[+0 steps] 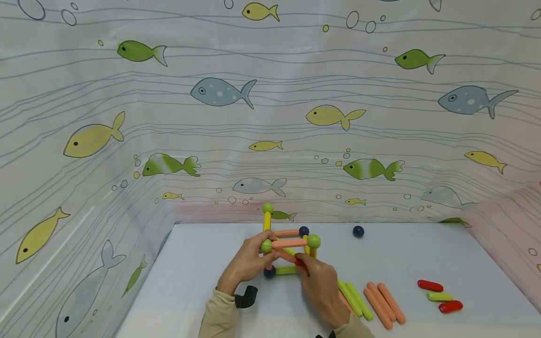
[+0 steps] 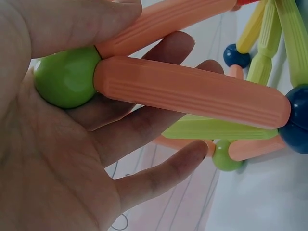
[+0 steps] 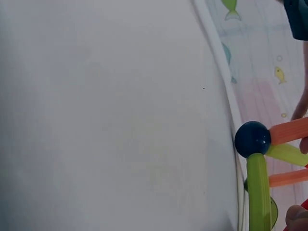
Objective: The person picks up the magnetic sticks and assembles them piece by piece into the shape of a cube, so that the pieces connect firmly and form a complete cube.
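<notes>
A frame of toy building sticks and balls stands between both hands. My left hand [image 1: 243,263] holds its left side. In the left wrist view, the thumb presses an orange stick [image 2: 178,20] near a light green ball [image 2: 66,77], with fingers behind. Another orange stick [image 2: 192,91] runs from that ball to a dark blue ball [image 2: 296,120]. My right hand [image 1: 320,284] pinches a red stick [image 1: 299,263] at the end of the orange one, mostly covered by the fingers. A yellow stick [image 1: 267,220] topped by a green ball [image 1: 268,207] rises at the back.
Loose orange sticks [image 1: 382,303] and light green sticks [image 1: 358,300] lie right of the right hand. Farther right are short red pieces [image 1: 430,285] and a short light green piece [image 1: 439,296]. A dark blue ball [image 1: 358,231] sits near the back edge, before a fish-patterned curtain [image 1: 321,159].
</notes>
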`<state>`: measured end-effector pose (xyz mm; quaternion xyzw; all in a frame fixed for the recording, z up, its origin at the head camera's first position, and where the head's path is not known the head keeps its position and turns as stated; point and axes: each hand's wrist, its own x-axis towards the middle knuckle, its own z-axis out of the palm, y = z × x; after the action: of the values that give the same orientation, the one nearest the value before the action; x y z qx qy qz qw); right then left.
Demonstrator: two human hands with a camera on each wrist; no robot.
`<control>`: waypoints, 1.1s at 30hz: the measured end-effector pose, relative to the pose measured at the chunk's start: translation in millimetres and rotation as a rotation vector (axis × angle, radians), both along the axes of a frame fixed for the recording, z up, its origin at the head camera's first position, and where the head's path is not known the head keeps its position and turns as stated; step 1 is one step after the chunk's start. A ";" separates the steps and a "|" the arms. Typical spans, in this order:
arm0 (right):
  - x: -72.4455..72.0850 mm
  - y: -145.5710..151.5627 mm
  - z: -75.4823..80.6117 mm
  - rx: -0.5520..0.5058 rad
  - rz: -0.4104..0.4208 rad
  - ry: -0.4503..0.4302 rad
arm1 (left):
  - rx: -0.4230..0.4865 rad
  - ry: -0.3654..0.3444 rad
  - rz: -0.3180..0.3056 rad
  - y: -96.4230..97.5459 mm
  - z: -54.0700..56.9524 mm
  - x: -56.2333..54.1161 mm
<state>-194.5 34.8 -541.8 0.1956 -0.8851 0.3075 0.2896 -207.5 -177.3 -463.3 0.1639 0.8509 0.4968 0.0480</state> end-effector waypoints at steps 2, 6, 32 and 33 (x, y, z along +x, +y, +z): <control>-0.1 -0.2 0.3 0.002 -0.006 -0.011 | -0.007 0.005 -0.002 1.2 0.0 0.0; 3.4 0.4 6.4 0.008 -0.007 -0.002 | -0.045 0.034 0.000 3.3 0.4 1.6; -33.2 63.2 13.5 0.138 0.262 -0.640 | -0.457 -0.096 0.143 -4.7 -30.0 -1.2; -32.0 62.1 14.6 0.138 0.270 -0.652 | -0.429 -0.081 0.156 -5.8 -33.1 -3.1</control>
<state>-226.6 96.9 -527.2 0.2216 -0.9157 0.3288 -0.0650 -210.6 -183.1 -496.4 0.0634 0.9445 0.3131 0.0772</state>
